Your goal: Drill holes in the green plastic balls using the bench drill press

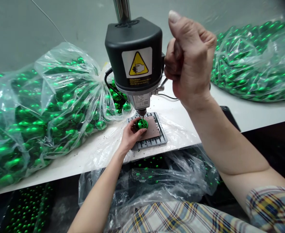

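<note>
My left hand (131, 136) holds a shiny green ball (142, 124) between thumb and fingers. The ball rests on a pinkish-brown board (152, 127) lying on the slotted metal base plate (163, 138) of a small bench drill press (134, 37). Directly above, the thin drill bit (142, 117) reaches down to the top of the ball; whether it is inside the ball I cannot tell. My right hand (191, 53) is closed in a fist beside the black drill head, wrapped around the end of the press lever (163, 82). The lever's grip is hidden by the fingers.
Clear plastic bags full of green balls lie at left (57, 97) and back right (254, 64) on the white table (96, 142). An open plastic bag (144, 184) with green balls hangs below the front edge. Dark shavings lie around the base. A dark flat object (229, 116) sits at right.
</note>
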{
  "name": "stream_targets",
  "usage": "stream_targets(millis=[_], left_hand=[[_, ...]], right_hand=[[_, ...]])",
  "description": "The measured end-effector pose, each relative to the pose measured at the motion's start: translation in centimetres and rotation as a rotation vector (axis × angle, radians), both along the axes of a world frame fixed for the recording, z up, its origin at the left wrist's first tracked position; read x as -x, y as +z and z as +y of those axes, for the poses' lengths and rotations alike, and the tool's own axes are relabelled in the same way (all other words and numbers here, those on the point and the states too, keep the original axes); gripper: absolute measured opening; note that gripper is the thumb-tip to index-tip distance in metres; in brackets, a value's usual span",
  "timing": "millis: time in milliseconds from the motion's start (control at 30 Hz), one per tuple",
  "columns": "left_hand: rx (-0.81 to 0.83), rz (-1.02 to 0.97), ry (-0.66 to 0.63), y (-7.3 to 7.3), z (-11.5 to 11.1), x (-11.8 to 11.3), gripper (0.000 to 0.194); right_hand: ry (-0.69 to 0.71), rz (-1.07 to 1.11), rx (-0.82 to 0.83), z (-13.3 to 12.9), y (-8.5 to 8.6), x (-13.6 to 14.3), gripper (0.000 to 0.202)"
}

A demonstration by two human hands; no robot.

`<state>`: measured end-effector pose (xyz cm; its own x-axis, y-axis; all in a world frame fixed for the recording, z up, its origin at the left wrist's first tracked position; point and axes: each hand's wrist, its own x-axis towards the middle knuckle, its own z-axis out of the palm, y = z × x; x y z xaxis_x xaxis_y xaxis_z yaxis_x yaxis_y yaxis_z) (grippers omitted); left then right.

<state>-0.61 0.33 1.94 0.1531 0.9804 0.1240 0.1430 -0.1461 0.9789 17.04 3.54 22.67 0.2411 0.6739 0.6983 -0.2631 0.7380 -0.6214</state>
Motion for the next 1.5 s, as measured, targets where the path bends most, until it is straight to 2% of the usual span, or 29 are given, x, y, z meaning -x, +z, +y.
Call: stream_targets(millis=[167, 267, 400, 533, 633, 733, 867, 1000, 1233, 1433, 1500], left_hand=[[-0.171, 0.208, 0.036, -0.6, -0.1, -0.4, 0.056], [-0.176, 0.228, 0.036, -1.1, 0.0, -0.7, 0.056], [-0.171, 0.235, 0.053, -1.5, 0.1, -0.7, 0.057], [-0.202, 0.280, 0.087, -1.7, 0.1, -0.7, 0.059], [-0.218, 0.310, 0.091, -1.6, 0.1, -0.7, 0.059], [-0.219, 0.315, 0.088, -1.4, 0.0, -0.7, 0.058], [-0.212, 0.326, 0.082, -1.2, -0.1, -0.7, 0.058], [-0.200, 0.305, 0.080, -1.5, -0.1, -0.7, 0.060], [-0.191, 0.269, 0.056, -1.7, 0.1, -0.6, 0.061], [-0.172, 0.253, 0.063, -1.3, -0.3, -0.6, 0.060], [-0.161, 0.246, 0.066, -1.2, -0.4, -0.7, 0.061]], right_hand=[[-0.055, -0.045, 0.072, -0.2, 0.1, 0.0, 0.063], [-0.077, -0.068, 0.110, -0.3, 0.1, -0.1, 0.061], [-0.025, -0.032, 0.085, -0.3, 0.1, -0.3, 0.058], [-0.031, -0.061, 0.116, -0.2, 0.1, -0.4, 0.060], [-0.032, -0.038, 0.042, -0.4, -0.4, -0.3, 0.062], [-0.090, -0.031, -0.070, -1.3, -1.4, -0.1, 0.062], [-0.210, -0.061, -0.056, -3.0, -3.0, 0.0, 0.064], [-0.185, -0.082, -0.089, -4.2, -4.9, -0.4, 0.061], [-0.238, -0.102, -0.232, -3.5, -8.6, -0.8, 0.062], [-0.217, -0.107, -0.452, -2.5, -10.8, -1.0, 0.055], [-0.189, -0.148, -0.506, -2.6, -11.0, -1.0, 0.055]])
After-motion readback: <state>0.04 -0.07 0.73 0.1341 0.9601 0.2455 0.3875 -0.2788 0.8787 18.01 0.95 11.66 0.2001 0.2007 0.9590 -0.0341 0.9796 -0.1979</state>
